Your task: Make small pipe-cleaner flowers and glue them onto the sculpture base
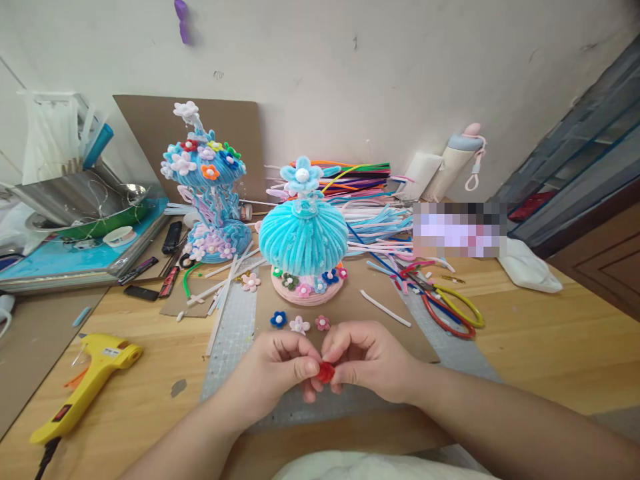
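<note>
Between my two hands is a small red fuzzy piece (327,373), probably bent pipe cleaner; its exact shape is partly covered by fingers. My left hand (280,370) pinches it from the left with thumb and fingertips. From the right, my right hand (367,363) grips the same piece. Just beyond the hands lie a blue flower (279,319), a pale pink flower (299,325) and a darker pink flower (323,323), each with a white bead centre. Behind them stands a turquoise fuzzy dome (303,237) on a pink round base (307,297) ringed with small flowers.
A yellow glue gun (87,380) lies at left. Scissors (450,307) with red and yellow handles rest at right. A taller flower-covered blue model (207,173) stands back left, near a metal bowl (80,200). Bundled pipe cleaners (360,177) and a bottle (457,163) are along the wall.
</note>
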A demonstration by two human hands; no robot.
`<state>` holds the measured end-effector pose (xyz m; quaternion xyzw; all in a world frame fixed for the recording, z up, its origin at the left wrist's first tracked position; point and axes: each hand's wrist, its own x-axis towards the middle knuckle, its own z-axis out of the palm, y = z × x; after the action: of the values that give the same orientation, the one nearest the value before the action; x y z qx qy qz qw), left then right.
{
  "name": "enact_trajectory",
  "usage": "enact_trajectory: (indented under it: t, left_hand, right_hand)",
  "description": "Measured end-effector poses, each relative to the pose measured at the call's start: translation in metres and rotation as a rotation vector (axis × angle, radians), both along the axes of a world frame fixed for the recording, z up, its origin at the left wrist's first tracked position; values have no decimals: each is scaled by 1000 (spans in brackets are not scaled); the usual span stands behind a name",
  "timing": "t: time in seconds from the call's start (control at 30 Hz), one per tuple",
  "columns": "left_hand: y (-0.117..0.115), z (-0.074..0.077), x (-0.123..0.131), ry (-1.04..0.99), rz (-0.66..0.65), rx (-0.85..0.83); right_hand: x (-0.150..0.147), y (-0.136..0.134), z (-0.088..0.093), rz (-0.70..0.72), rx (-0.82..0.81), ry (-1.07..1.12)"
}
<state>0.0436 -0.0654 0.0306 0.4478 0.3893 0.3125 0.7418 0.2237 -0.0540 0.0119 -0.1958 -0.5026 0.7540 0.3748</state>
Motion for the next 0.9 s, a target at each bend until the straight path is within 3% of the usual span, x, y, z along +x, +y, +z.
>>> enact_trajectory:
  t: [0.3, 0.43, 0.63, 0.9]
  left_hand:
    - [-1, 1, 2, 19, -44, -8]
    - [-2, 2, 7, 20, 15, 34]
    - [-8, -2, 9, 234, 324, 418]
    - [-10, -6, 8, 469, 292, 651]
  right_hand:
    - [1, 0, 2, 4, 14, -57]
    - [0, 0, 2, -37, 36, -80]
    - [-5, -2, -2, -102, -3, -127]
    - [-2, -5, 5, -109, 244, -346]
